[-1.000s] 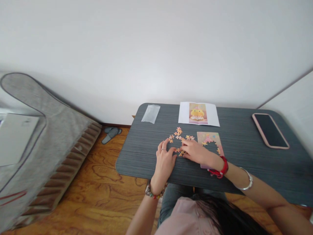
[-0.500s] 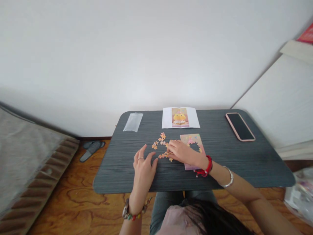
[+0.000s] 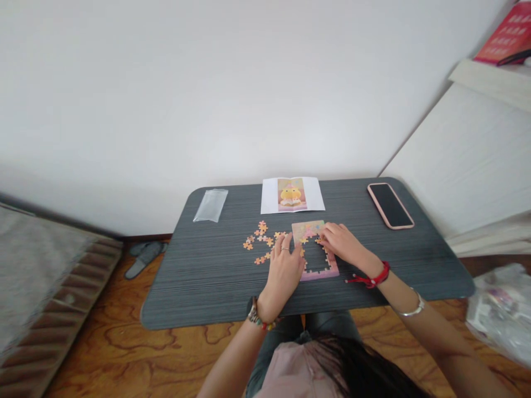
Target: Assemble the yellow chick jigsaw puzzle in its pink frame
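A partly built pink jigsaw puzzle (image 3: 315, 271) lies on the dark grey table (image 3: 207, 276), with a hole in its middle. My left hand (image 3: 285, 265) rests flat on the puzzle's left edge, fingers stretched out, a ring on one finger. My right hand (image 3: 342, 242) is at the puzzle's upper right side, fingers curled down onto it; whether they pinch a piece is hidden. Several loose orange puzzle pieces (image 3: 260, 242) lie scattered to the left of my left hand.
A printed sheet with the reference picture (image 3: 292, 194) lies at the table's far edge. A clear plastic bag (image 3: 211, 204) is at the far left, a phone (image 3: 390, 205) at the far right. Slippers (image 3: 143, 256) lie on the wooden floor; a white cabinet stands to the right.
My right hand moved from the loose pieces to the puzzle's upper right. My left hand shifted right onto the puzzle's left edge. The view swung to the right.
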{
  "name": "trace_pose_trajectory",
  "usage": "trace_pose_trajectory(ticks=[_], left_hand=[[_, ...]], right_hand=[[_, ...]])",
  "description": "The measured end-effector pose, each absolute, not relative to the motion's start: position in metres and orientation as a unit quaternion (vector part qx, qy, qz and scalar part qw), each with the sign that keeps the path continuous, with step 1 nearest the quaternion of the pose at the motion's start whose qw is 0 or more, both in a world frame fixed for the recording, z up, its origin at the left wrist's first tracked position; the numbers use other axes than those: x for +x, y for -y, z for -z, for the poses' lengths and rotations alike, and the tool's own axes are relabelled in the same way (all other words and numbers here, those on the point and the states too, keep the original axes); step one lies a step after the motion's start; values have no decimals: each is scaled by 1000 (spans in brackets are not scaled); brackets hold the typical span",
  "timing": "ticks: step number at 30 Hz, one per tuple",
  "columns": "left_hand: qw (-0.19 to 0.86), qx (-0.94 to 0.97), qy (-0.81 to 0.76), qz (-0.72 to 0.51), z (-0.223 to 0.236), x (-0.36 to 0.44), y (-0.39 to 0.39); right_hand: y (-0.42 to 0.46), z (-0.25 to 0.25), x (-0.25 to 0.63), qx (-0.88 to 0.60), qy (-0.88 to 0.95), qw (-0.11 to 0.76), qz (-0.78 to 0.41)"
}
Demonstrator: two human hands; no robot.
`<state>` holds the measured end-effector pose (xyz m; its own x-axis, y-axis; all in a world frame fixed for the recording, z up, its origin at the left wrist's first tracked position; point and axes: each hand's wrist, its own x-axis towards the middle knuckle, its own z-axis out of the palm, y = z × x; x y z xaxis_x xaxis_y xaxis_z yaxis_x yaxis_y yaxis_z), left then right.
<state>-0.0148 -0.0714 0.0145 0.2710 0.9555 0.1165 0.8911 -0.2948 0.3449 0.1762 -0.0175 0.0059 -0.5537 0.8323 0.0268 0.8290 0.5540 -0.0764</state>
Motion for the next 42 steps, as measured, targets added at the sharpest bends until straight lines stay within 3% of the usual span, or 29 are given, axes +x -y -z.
trace_pose_trajectory(ticks=[9,17,31,42], left_hand=[[104,800,-580,-113,-11,-4,69],[90,815,-563,-102,-10,7,62],[70,821,-563,-65,-10,12,62],[45,804,-582,-110,-5,19,57]], right_hand=[[14,-1,175,-476,876,45,-68],[20,5,203,-477,842,166,-189],[24,14,203,-456,843,204,-200],[24,14,201,-463,842,199,-192]])
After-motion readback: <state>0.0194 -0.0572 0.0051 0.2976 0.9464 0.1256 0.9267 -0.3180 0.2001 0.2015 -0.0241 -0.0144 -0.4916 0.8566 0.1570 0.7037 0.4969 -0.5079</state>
